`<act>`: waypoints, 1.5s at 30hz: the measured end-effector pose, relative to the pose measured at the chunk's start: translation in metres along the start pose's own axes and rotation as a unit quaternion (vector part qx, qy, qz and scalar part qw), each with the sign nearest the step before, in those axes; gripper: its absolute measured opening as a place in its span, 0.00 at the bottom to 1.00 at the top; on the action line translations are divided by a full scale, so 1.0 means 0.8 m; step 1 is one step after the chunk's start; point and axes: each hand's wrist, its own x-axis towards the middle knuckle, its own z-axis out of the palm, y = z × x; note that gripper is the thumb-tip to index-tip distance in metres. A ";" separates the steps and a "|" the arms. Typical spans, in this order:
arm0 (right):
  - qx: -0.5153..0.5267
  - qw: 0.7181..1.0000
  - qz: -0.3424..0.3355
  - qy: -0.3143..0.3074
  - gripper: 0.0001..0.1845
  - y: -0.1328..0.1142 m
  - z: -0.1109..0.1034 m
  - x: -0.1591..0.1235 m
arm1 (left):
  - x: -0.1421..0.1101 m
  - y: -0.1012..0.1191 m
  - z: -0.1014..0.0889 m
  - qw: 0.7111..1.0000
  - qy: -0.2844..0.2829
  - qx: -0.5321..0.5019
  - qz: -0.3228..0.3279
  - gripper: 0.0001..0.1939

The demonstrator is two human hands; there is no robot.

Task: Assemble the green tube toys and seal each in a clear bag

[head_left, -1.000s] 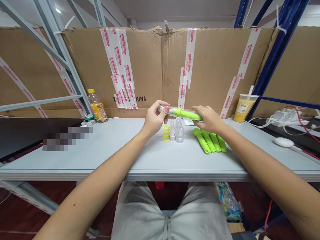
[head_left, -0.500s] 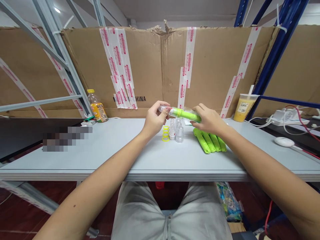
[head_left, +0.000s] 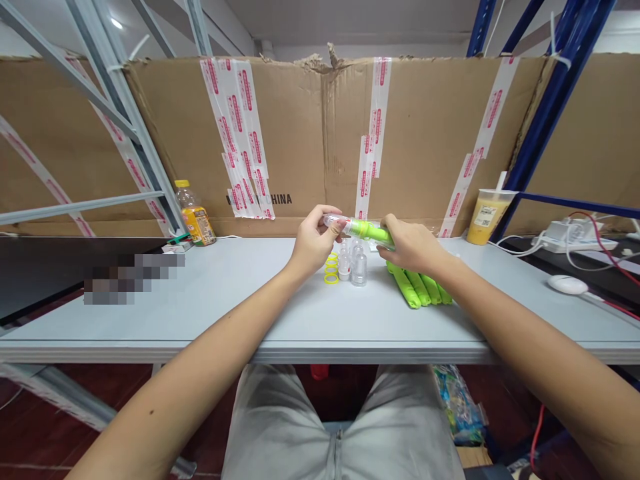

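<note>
Above the table, my left hand [head_left: 316,239] is closed around the end of a clear plastic tube-like bottle [head_left: 334,219]. A bright green roll [head_left: 371,231] joins its right end, lying nearly level. My right hand [head_left: 409,241] has its fingers closed on the right end of this roll; the fingertips are partly hidden. Below the hands stand several small clear bottles [head_left: 359,270], beside a row of yellow rings [head_left: 331,275]. Under my right hand lie several more green rolls [head_left: 411,288], side by side.
On the grey table [head_left: 225,307], a bottle with a yellow cap [head_left: 196,217] stands at back left. A cup of yellow drink [head_left: 487,217] is at back right. Near the right side are a white mouse [head_left: 569,285] and a power strip [head_left: 575,233]. A cardboard wall [head_left: 300,133] closes the back.
My right hand has moved slightly left along the green roll, its fingers now closer around the end. My left hand keeps its grip on the clear bottle, shifted slightly right.
</note>
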 end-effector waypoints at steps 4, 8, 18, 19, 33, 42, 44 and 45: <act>-0.017 1.000 0.016 -0.011 0.19 0.001 0.000 0.000 | -0.001 0.006 0.000 1.000 0.006 0.013 0.016 0.20; -0.023 1.000 0.010 -0.019 0.20 -0.001 -0.001 0.000 | -0.002 0.013 0.002 1.000 -0.004 0.020 0.019 0.20; -0.009 1.000 -0.001 -0.009 0.19 -0.017 -0.009 -0.003 | -0.004 0.010 0.005 1.000 -0.029 -0.005 -0.007 0.21; -0.007 1.000 0.001 -0.012 0.19 -0.018 -0.010 -0.003 | -0.004 0.010 0.006 1.000 -0.027 -0.011 -0.009 0.21; 0.003 1.000 0.005 0.015 0.20 -0.021 -0.009 -0.004 | -0.004 0.011 0.015 0.999 -0.016 -0.033 -0.035 0.25; 0.010 1.000 0.005 0.010 0.21 -0.023 -0.010 -0.004 | -0.003 0.010 0.012 0.999 -0.014 0.047 0.000 0.21; 0.006 1.000 0.003 0.010 0.21 -0.022 -0.010 -0.004 | -0.003 0.011 0.010 0.998 -0.026 0.061 0.007 0.22; 0.003 1.000 0.003 0.011 0.21 -0.021 -0.010 -0.004 | -0.003 0.011 0.008 0.997 -0.034 0.064 0.011 0.23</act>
